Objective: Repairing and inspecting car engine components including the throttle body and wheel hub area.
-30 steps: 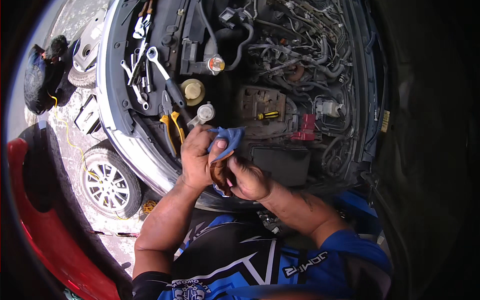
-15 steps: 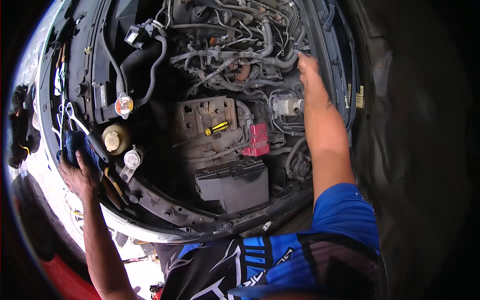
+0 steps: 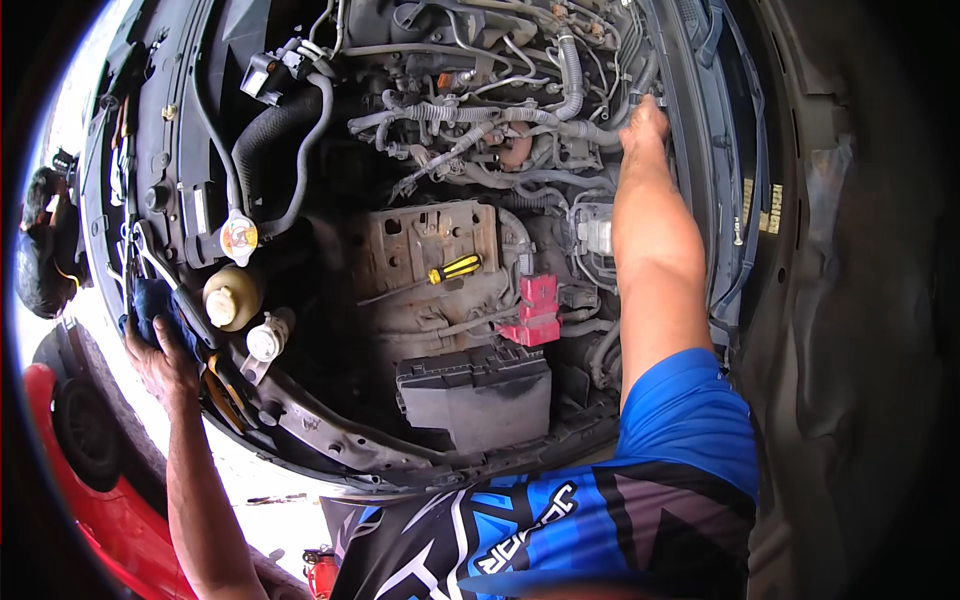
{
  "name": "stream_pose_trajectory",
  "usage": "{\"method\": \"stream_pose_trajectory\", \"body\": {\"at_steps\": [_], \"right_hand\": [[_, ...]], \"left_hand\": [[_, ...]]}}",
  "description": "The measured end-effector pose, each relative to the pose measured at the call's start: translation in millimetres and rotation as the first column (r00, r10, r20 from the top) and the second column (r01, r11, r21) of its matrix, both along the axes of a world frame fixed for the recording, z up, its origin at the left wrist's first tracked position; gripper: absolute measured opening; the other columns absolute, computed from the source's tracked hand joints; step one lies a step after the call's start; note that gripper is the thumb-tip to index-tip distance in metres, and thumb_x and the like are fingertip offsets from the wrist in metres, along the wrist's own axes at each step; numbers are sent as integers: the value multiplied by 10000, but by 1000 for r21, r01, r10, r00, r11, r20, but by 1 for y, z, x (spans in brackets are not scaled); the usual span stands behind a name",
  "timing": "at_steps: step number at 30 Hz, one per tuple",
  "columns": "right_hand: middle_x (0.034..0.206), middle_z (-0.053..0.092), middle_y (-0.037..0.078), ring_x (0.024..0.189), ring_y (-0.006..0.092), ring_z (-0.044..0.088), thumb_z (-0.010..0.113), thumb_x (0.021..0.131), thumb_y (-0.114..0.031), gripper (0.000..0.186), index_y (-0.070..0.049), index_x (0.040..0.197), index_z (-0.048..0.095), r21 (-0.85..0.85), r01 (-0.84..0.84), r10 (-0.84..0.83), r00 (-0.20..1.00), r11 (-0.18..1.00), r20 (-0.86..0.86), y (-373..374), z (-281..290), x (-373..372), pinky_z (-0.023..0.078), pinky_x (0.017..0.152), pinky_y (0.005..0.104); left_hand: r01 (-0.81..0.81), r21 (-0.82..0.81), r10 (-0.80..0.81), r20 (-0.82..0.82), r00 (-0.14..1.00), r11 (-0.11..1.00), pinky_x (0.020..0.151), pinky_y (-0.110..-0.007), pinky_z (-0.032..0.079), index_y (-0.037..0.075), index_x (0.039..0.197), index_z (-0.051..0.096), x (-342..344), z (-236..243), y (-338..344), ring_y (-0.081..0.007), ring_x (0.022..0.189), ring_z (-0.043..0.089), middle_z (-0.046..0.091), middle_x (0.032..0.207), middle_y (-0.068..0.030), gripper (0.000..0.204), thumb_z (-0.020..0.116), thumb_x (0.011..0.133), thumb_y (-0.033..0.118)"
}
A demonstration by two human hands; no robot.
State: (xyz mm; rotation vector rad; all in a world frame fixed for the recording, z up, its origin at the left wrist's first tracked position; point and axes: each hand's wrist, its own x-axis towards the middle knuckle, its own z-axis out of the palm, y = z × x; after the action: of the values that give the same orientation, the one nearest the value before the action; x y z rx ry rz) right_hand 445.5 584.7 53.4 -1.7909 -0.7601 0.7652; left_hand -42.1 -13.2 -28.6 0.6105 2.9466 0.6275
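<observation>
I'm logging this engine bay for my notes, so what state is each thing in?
Left hand: on the cloth; grip unclear
Dark blue cloth: bunched up
Right hand: at the hoses; grip unclear
Screwdriver: lying on the metal tray
Orange-and-white cap: in place
Yellowish reservoir: capped
Black box: lid on
Orange-handled pliers: lying down; opening unclear

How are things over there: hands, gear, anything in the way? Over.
Left hand against blue cloth, hold unclear. Right hand by rear hoses, grip unclear. Screwdriver lying on metal tray, away from both hands.
</observation>
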Motion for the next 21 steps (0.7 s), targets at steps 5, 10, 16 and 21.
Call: {"method": "stream_pose_trajectory", "body": {"at_steps": [5,10,16,21], "right_hand": [[1019,677,260,909,390,672,552,832,-340,470,86,1002,656,-159,65,43,805,985,592,0,-2,4,534,820,452],[972,665,312,949,431,657,506,849,-364,500,102,941,664,-57,78,13,481,995,877,7,-17,10,523,844,480],[1040,651,310,999,444,632,505,882,-343,463,81,999,650,-30,74,-20,599,997,801,24,-32,16,489,905,485],[957,682,277,926,405,663,543,868,-284,398,92,899,670,33,107,-104,773,994,626,14,-24,6,510,841,467]], "left_hand": [[-13,-2,13,-18,1000,1000,1091,-485,329,64,1457,336,1,2,1,-391,1309,406,394,1425,-223,825,442,894,659],[3,-11,-3,8,1000,1000,1097,-448,326,16,1462,312,3,5,2,-386,1314,410,395,1434,-240,898,474,875,676],[13,-15,-13,-17,1000,1000,1097,-494,312,58,1449,345,4,6,4,-401,1316,387,394,1416,-233,814,450,895,645],[0,-119,-10,-83,997,993,1095,-494,317,72,1447,355,6,6,3,-404,1313,389,392,1416,-234,763,461,910,603]]}}
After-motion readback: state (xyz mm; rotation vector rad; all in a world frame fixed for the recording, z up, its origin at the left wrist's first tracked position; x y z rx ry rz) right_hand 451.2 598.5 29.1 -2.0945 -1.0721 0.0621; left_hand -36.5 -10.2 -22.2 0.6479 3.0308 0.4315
